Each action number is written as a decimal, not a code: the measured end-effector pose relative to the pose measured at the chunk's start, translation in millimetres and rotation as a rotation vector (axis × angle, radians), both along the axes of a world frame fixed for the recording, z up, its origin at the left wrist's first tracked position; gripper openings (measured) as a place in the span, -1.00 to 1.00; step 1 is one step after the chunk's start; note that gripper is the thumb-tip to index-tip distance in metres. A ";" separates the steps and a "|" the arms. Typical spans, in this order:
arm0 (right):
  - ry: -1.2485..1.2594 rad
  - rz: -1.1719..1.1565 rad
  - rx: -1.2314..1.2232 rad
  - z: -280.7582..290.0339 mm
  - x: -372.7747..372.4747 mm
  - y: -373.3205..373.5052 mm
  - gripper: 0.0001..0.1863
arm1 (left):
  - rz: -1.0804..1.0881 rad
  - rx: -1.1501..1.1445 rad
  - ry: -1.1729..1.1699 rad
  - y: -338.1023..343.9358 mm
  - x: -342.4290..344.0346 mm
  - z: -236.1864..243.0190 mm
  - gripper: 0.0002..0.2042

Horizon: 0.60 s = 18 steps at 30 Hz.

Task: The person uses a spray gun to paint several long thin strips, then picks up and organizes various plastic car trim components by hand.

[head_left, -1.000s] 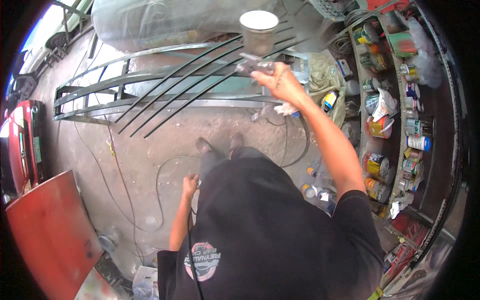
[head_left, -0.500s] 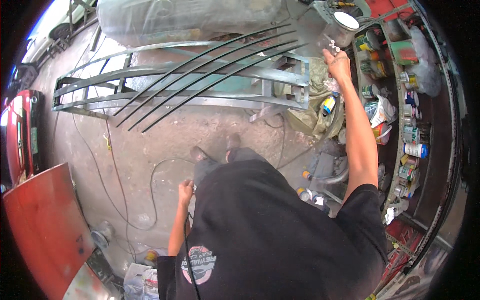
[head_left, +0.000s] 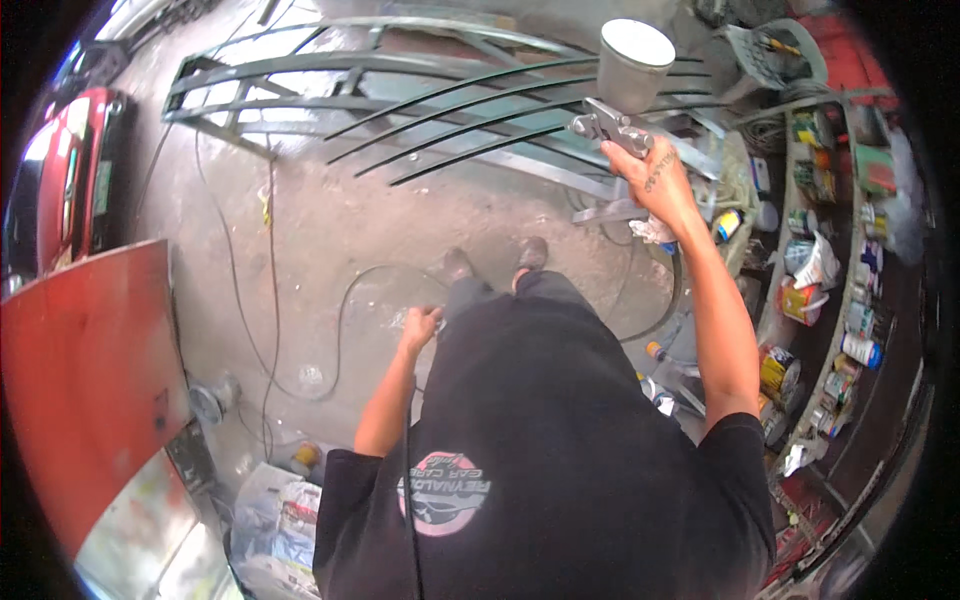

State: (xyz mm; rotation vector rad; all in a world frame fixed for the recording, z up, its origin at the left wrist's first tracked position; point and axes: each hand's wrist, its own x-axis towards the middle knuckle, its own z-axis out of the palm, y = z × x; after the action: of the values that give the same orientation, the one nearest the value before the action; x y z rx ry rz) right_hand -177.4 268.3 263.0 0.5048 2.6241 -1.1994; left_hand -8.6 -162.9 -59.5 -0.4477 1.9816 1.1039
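Note mostly hidden handle of spray gun [head_left: 604, 124], enclosed by right hand [head_left: 657, 178], and dark rods [head_left: 470, 154] partly covered by cup [head_left: 628, 82]. Unable to determine contents, if any, of curled left hand [head_left: 422, 327]. See red car [head_left: 76, 165] and red panel [head_left: 95, 370], cut off at left; labels of cans [head_left: 779, 370] at right, blurred.

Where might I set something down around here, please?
The floor is bare between the metal frame and the shoes, and in a narrower strip between the red panel and the looping hose. It is crowded on the right, where cans line the shelves, and ahead, where dark strips cross the frame near the spray gun.
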 end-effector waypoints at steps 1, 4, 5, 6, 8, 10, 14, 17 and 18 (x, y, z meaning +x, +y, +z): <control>0.056 0.018 -0.042 -5.8 0.2 -19.2 -0.61 | 0.027 0.032 -0.012 -7.1 0.9 -4.3 -0.66; 0.152 0.169 -0.019 -14.5 -7.2 -78.4 -0.57 | 0.060 0.054 0.002 -37.9 7.4 -11.8 -0.66; 0.110 0.173 -0.014 -19.6 -10.0 -96.4 -0.55 | 0.068 0.048 0.002 -47.4 10.1 -14.1 -0.66; 0.110 0.180 -0.020 -20.8 -12.0 -114.9 -0.55 | 0.082 0.057 0.008 -56.7 13.0 -16.2 -0.65; 0.113 0.249 -0.067 -22.2 -16.6 -151.0 -0.55 | 0.102 0.063 0.017 -74.7 17.8 -19.4 -0.65; 0.115 0.235 -0.099 -28.0 -21.2 -184.0 -0.55 | 0.086 0.041 -0.003 -88.3 19.6 -21.1 -0.65; 0.184 0.396 -0.192 -34.3 -28.1 -236.3 -0.58 | -0.011 0.062 -0.023 -113.8 23.3 -31.4 -0.64; 0.171 0.472 -0.260 -32.3 -22.7 -256.4 -0.59 | 0.048 0.067 -0.017 -110.4 29.3 -27.5 -0.65; 0.117 0.495 -0.284 -29.4 -16.8 -258.8 -0.59 | 0.045 0.061 -0.024 -111.3 30.4 -28.4 -0.66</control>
State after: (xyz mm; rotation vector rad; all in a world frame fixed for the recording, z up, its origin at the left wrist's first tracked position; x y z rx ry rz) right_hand -194.2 9.5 233.6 -0.2600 2.3947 -1.4140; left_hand 21.8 -274.2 -87.9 -0.4723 1.9201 1.1787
